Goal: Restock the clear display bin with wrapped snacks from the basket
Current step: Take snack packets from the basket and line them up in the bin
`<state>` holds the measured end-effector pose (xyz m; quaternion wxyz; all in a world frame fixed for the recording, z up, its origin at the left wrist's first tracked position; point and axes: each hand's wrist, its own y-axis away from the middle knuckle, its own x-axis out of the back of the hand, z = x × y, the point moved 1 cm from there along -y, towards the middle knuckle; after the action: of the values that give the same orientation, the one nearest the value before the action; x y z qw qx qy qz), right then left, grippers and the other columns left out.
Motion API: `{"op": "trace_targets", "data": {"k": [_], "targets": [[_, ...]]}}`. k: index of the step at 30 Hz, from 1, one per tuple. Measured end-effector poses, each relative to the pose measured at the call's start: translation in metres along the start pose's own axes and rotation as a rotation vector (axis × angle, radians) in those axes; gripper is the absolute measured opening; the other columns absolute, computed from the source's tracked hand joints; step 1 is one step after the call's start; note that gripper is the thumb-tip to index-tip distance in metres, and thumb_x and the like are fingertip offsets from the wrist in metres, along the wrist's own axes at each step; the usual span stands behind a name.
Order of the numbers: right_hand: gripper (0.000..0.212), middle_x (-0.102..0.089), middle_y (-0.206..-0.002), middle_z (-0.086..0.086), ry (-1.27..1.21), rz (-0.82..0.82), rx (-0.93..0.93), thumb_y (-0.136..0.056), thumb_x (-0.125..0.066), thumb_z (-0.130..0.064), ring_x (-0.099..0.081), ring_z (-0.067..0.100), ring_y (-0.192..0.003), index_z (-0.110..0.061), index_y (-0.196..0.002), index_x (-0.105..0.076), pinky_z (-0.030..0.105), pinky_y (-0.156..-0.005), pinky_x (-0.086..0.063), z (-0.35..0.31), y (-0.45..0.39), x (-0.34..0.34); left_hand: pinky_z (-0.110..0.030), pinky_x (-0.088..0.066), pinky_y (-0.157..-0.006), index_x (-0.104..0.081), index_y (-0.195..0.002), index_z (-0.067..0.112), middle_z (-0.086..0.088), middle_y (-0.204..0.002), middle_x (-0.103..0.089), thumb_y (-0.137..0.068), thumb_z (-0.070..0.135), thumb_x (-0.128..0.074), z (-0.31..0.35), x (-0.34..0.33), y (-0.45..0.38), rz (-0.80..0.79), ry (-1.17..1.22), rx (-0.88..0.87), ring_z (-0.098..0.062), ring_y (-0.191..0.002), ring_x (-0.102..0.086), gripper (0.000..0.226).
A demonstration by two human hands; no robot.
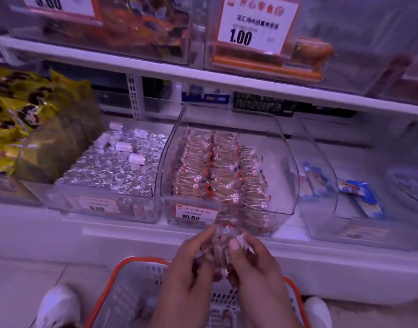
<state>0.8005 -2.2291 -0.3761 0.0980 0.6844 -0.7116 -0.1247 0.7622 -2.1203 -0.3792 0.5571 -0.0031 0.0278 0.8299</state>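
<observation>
Just below the clear display bin (229,166), over the basket (122,275), the left hand (191,263) and right hand (253,263) pinch a bunch of wrapped snacks (223,245) between fingertips. Slick wrappers could slip, dropping pieces short of the bin's front lip.

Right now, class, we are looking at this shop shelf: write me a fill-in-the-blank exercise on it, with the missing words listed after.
1. The left hand and right hand together hold a bunch of wrapped snacks above the ____ basket.
2. The price label on the clear bin reads ____.
3. The bin to the left holds sweets wrapped in ____ foil.
4. The snacks in the clear bin stand in ____ rows.

Missing words: orange-rimmed; 10.80; silver; three
</observation>
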Motion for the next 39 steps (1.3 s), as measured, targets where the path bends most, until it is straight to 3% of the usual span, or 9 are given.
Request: {"op": "trace_targets", "data": {"k": [6, 10, 14, 17, 19, 26, 31, 35, 39], "targets": [[0.032, -0.073, -0.094, 0.022, -0.009, -0.173, 0.005, -0.082, -0.073, -0.017, -0.062, 0.030, -0.074, -0.020, -0.114, -0.072, 0.037, -0.064, -0.047, -0.026, -0.015, 0.007, -0.033, -0.061, -0.064, -0.078, -0.098, 0.029, -0.005, -0.094, -0.076, -0.090, 0.000, -0.067, 0.017, -0.003, -0.018, 0.007, 0.194, 0.029, -0.024, -0.076, -0.074, 0.032], [0.046, -0.075, -0.096, 0.017, -0.292, -0.367, -0.157, -0.063, -0.076, -0.016, -0.070, 0.021, -0.074, -0.008, -0.109, -0.075, 0.025, -0.059, -0.053, -0.038, -0.013, 0.013, -0.029, -0.055, -0.056, -0.078, -0.089, 0.030, -0.006, -0.086, -0.074, -0.059, 0.021, -0.090, 0.033, 0.003, -0.028, -0.029, 0.266, 0.084, -0.019, -0.063, -0.067, 0.033], [0.045, -0.076, -0.098, 0.013, -0.357, -0.286, -0.194, -0.059, -0.075, -0.018, -0.068, 0.021, -0.076, -0.009, -0.104, -0.077, 0.029, -0.069, -0.051, -0.043, -0.004, 0.014, -0.035, -0.059, -0.059, -0.080, -0.091, 0.025, -0.009, -0.086, -0.076, -0.070, 0.024, -0.069, 0.042, -0.004, -0.026, -0.087, 0.366, 0.129, -0.019, -0.069, -0.069, 0.023], [0.045, -0.074, -0.106, 0.016, -0.372, -0.259, -0.156, -0.063, -0.072, -0.011, -0.071, 0.027, -0.086, -0.007, -0.108, -0.074, 0.037, -0.084, -0.052, -0.051, 0.000, 0.017, -0.025, -0.056, -0.053, -0.079, -0.091, 0.029, -0.010, -0.080, -0.074, -0.086, 0.006, -0.066, 0.043, -0.003, -0.026, -0.070, 0.243, -0.024, -0.017, -0.059, -0.067, 0.026], [0.046, -0.074, -0.104, 0.017, -0.370, -0.252, -0.078, -0.061, -0.073, -0.009, -0.073, 0.027, -0.079, -0.005, -0.107, -0.073, 0.039, -0.078, -0.059, -0.062, 0.000, 0.019, -0.024, -0.053, -0.048, -0.077, -0.091, 0.030, -0.009, -0.076, -0.073, -0.088, 0.005, -0.066, 0.044, 0.003, -0.031, 0.009, 0.186, -0.105, -0.018, -0.051, -0.064, 0.028], [0.042, -0.073, -0.079, -0.011, 0.579, -0.125, 0.657, -0.066, -0.089, -0.010, -0.065, -0.001, -0.069, -0.034, -0.095, -0.070, 0.012, -0.068, -0.051, -0.125, -0.052, 0.017, -0.042, -0.054, -0.065, -0.073, -0.101, 0.024, -0.014, -0.089, -0.072, -0.096, 0.013, -0.061, 0.050, 0.041, -0.072, 0.257, 0.214, -0.220, -0.023, -0.075, -0.063, 0.017], [0.039, -0.069, -0.068, -0.019, 0.840, -0.418, 0.570, -0.066, -0.090, -0.015, -0.061, -0.006, -0.064, -0.043, -0.080, -0.066, 0.010, -0.067, -0.048, -0.113, -0.075, -0.004, -0.029, -0.056, -0.057, -0.072, -0.099, 0.027, -0.011, -0.084, -0.070, -0.097, 0.015, -0.061, 0.057, 0.048, -0.078, 0.263, 0.151, -0.276, -0.014, -0.069, -0.062, 0.017], [0.034, -0.071, -0.065, -0.014, 0.613, -0.325, 0.594, -0.073, -0.083, -0.005, -0.061, -0.005, -0.059, -0.033, -0.085, -0.068, 0.009, -0.060, -0.049, -0.129, -0.084, 0.005, -0.043, -0.057, -0.063, -0.073, -0.097, 0.027, -0.010, -0.087, -0.072, -0.096, 0.016, -0.061, 0.060, 0.053, -0.082, 0.269, 0.154, -0.277, -0.018, -0.072, -0.064, 0.017], [0.033, -0.073, -0.077, 0.003, 0.772, -0.363, 0.587, -0.078, -0.078, 0.002, -0.069, 0.015, -0.070, -0.024, -0.097, -0.070, 0.030, -0.073, -0.059, -0.138, -0.087, 0.010, -0.049, -0.056, -0.069, -0.073, -0.094, 0.030, -0.007, -0.086, -0.072, -0.096, 0.016, -0.062, 0.063, 0.057, -0.086, 0.291, 0.164, -0.283, -0.018, -0.073, -0.064, 0.018]]}}
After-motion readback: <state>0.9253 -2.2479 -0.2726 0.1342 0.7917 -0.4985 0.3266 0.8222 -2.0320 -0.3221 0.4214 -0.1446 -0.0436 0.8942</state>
